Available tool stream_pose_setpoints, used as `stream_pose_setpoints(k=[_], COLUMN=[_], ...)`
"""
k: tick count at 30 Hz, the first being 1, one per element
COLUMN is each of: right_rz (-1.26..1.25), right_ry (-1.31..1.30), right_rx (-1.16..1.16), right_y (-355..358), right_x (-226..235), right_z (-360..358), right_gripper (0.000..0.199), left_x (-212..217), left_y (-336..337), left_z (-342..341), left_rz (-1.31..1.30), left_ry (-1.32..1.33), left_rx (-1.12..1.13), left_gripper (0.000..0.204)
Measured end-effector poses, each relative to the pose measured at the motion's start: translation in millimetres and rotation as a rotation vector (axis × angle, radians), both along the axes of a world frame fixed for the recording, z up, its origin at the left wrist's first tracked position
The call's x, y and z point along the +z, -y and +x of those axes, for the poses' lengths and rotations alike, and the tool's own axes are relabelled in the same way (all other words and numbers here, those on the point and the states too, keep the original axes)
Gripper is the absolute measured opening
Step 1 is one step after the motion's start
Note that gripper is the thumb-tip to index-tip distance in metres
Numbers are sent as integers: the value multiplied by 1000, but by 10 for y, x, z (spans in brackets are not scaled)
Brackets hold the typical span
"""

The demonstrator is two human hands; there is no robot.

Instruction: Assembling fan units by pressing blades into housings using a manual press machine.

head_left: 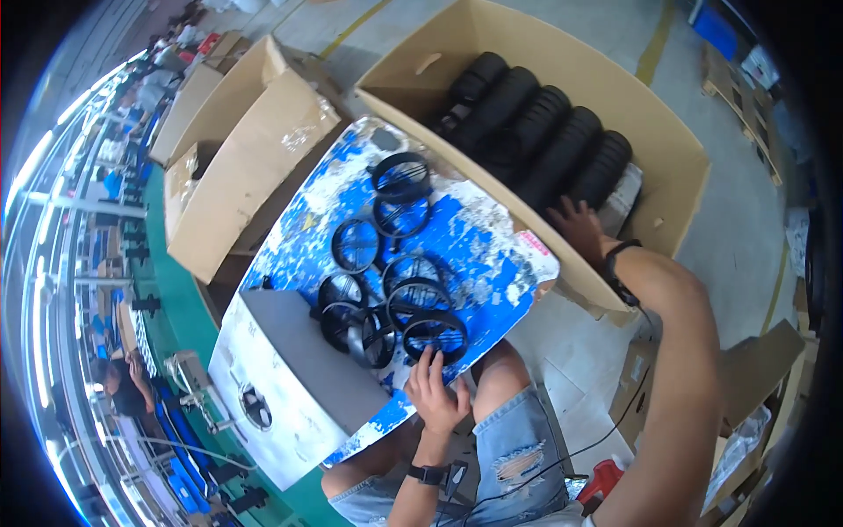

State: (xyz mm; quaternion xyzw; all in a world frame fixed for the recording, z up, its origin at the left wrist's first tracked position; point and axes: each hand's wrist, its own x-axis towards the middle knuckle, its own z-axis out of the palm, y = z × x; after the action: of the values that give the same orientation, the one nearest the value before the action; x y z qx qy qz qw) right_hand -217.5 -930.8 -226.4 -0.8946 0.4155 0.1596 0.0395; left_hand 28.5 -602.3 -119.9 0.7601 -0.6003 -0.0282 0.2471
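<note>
I'm looking down over my own knees at a table [474,237] with a worn top, blue paint flaking to white. My left hand [436,393] is at its near edge, fingers [428,364] spread loosely and resting against the closest black ring [435,338]; they touch it but aren't wrapped around it. That ring lies in a cluster of black rings [386,299], some overlapping, with a few more strung out toward the far end, the farthest [401,176] near the corner.

My right hand [580,224] is stretched out past the table's right edge and over the wall of a big open cardboard box [667,140]. Its fingers are splayed, the tips touching or just short of a row of black ribbed stacks [544,132] packed side by side inside; I can't tell whether they've got hold of anything. There's a dark band on that wrist and a watch on the left one.

A flat grey block [307,347] sits on the table left of the ring cluster. Beyond it, to the left, stand more cardboard boxes [246,149] and a green conveyor line [189,307], with another person [123,386] seated at the lower left.
</note>
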Motion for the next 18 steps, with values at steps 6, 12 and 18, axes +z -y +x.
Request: stream_pose_setpoints(k=[6, 12, 18], right_rz=[15, 259, 319], right_ry=[82, -20, 345], right_rx=[172, 54, -51], right_y=[189, 400, 644], right_x=[-67, -66, -1670], right_z=[44, -27, -443], right_gripper=[65, 56, 50], left_x=[34, 37, 51], left_y=[-47, 16, -63], left_z=[87, 21, 138], left_rz=[-7, -24, -13], left_ry=[-14, -24, -11], left_rx=[24, 8, 51], left_gripper=[58, 60, 59])
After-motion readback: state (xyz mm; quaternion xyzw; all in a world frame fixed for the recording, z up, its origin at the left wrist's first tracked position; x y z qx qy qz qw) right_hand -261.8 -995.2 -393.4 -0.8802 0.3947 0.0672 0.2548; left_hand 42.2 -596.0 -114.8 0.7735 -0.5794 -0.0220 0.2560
